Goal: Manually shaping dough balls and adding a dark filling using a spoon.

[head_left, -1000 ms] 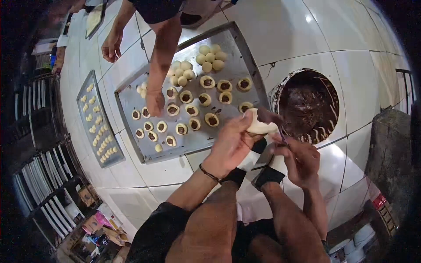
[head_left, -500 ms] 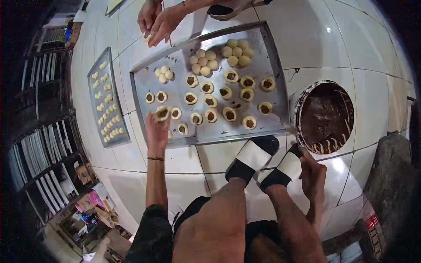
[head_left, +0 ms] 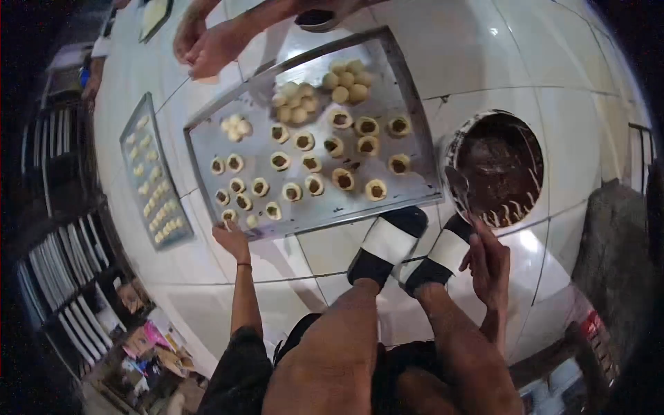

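Observation:
My left hand (head_left: 232,239) is at the near left corner of the metal tray (head_left: 332,220), its fingers closed on a filled dough round (head_left: 228,216) resting there. A small unfilled dough ball (head_left: 252,221) lies just right of it. In my right hand (head_left: 490,263) is a spatula (head_left: 458,183), its dark, smeared blade over the left rim of the bucket (head_left: 458,149). Dark brown filling (head_left: 499,173) sits inside the bucket. Rows of opened dough rounds with brown centres (head_left: 311,163) cover the tray, with plain dough balls (head_left: 295,104) clustered toward its far side.
Another person's hands (head_left: 211,52) are beyond the tray's far left. A second tray (head_left: 166,238) with small dough pieces lies on the tiled floor to the left. My sandalled feet (head_left: 387,245) stand between tray and body. Racks of trays (head_left: 66,270) line the left side.
My left hand has moved left and nearer with a filled dough round, down to the tray corner. The spatula has come up over the bucket's rim. The view has shifted somewhat.

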`<act>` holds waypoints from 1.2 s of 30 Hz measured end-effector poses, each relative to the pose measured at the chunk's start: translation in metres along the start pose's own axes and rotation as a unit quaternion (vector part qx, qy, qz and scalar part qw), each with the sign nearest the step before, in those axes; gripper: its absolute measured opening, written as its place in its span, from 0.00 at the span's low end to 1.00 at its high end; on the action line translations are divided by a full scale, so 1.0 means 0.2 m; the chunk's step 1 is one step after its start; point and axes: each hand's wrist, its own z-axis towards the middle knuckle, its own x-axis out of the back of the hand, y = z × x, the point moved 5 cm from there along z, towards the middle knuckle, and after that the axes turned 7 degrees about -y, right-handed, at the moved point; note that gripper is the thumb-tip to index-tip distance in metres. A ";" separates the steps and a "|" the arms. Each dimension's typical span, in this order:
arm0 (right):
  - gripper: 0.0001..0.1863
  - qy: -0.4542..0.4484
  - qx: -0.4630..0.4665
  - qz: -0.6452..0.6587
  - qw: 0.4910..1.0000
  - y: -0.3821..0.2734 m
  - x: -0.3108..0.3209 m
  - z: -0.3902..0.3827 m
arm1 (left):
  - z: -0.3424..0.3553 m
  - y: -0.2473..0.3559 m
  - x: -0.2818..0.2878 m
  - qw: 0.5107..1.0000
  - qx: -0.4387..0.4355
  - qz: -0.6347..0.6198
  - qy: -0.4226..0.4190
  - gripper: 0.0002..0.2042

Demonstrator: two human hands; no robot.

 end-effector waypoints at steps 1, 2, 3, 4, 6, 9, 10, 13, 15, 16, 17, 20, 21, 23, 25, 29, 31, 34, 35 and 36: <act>0.18 0.027 0.009 0.017 0.999 -0.03 0.07 0.02 | -0.04 -0.06 -0.09 1.000 0.007 0.005 -0.012 0.14; 0.17 0.052 0.018 0.039 0.998 -0.03 0.10 0.05 | -0.05 -0.10 -0.14 1.000 0.010 0.017 -0.022 0.14; 0.17 0.069 0.011 0.037 0.997 -0.05 0.13 0.10 | -0.07 -0.11 -0.14 0.999 0.008 0.030 -0.025 0.14; 0.14 0.058 0.009 -0.035 0.998 -0.11 0.16 0.16 | -0.05 -0.12 -0.14 0.999 0.006 0.042 -0.028 0.14; 0.11 0.050 0.003 -0.108 0.993 -0.15 0.25 0.25 | -0.03 -0.11 -0.11 0.998 -0.006 0.063 -0.024 0.14; 0.08 -0.012 0.002 -0.402 0.916 -0.18 0.30 0.35 | 0.08 -0.06 -0.04 0.995 -0.035 0.095 -0.005 0.14; 0.07 -0.035 0.001 -0.492 0.870 -0.18 0.30 0.35 | 0.09 -0.07 -0.03 0.993 -0.046 0.105 0.003 0.14; 0.05 -0.006 0.126 -0.475 0.871 -0.01 0.17 0.39 | -0.01 0.00 -0.45 0.994 0.038 -0.037 -0.100 0.14; 0.04 0.013 0.254 -0.450 0.856 0.04 0.11 0.38 | -0.13 0.04 -0.78 0.958 0.121 -0.177 -0.188 0.15; 0.02 -0.057 0.127 -0.352 0.926 0.00 0.12 0.39 | -0.11 0.00 -0.86 0.927 0.136 -0.225 -0.267 0.14; 0.01 -0.113 -0.018 -0.261 0.959 -0.05 0.17 0.34 | -0.12 -0.09 -1.00 0.876 0.168 -0.285 -0.352 0.14; 0.04 -0.059 -0.043 -0.038 0.997 0.06 0.15 0.17 | -0.31 -0.13 -1.28 0.775 0.240 -0.347 -0.469 0.14; 0.04 -0.062 -0.043 -0.038 0.996 0.02 0.12 0.17 | -0.39 -0.10 -1.40 0.813 0.204 -0.280 -0.468 0.14; 0.06 -0.035 -0.021 0.058 0.997 -0.16 0.10 0.15 | -0.65 -0.09 -1.62 0.847 0.219 -0.180 -0.449 0.14; 0.09 -0.018 0.012 0.161 0.987 -0.31 0.03 0.16 | -0.85 -0.11 -1.64 0.811 0.291 -0.197 -0.468 0.14; 0.16 -0.059 0.238 0.143 0.959 -0.44 -0.15 0.33 | -1.24 -0.06 -1.68 0.742 0.301 -0.202 -0.564 0.12; 0.17 -0.072 0.323 0.092 0.939 -0.44 -0.22 0.36 | -1.23 -0.04 -1.63 0.733 0.316 -0.241 -0.553 0.12; 0.19 -0.077 0.299 0.019 0.951 -0.30 -0.20 0.37 | -1.01 -0.17 -1.44 0.659 0.355 -0.361 -0.556 0.13; 0.19 -0.078 0.289 -0.004 0.954 -0.27 -0.19 0.38 | -0.96 -0.17 -1.40 0.630 0.368 -0.399 -0.554 0.13; 0.21 -0.050 0.315 -0.011 0.948 -0.26 -0.17 0.37 | -0.94 -0.11 -1.40 0.634 0.365 -0.398 -0.553 0.13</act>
